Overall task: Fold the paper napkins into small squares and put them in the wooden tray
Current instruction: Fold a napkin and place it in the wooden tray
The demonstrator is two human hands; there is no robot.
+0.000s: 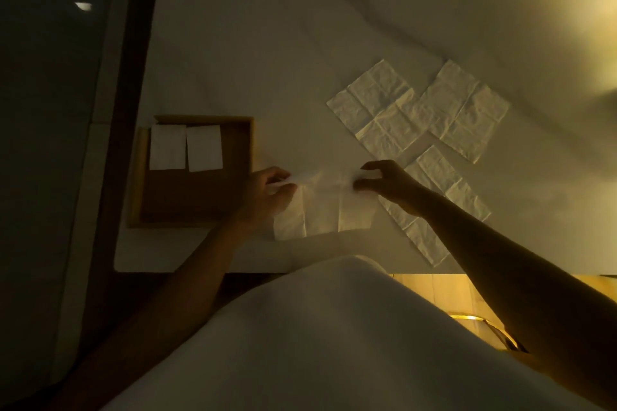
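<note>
A white paper napkin [322, 210] lies near the table's front edge, its far edge lifted off the cloth. My left hand [265, 195] pinches the far left corner and my right hand [389, 182] pinches the far right corner. To the left sits the wooden tray [197, 200], with two folded napkins [168, 147] [204, 147] side by side in its far part. Three unfolded napkins lie flat to the right: one [375, 107], another [467, 110], and a third [440, 183] partly under my right forearm.
A white cloth [334, 27] covers the table. The table's left edge runs just beyond the tray, with a dark floor past it. My white garment [300, 344] fills the bottom of the view.
</note>
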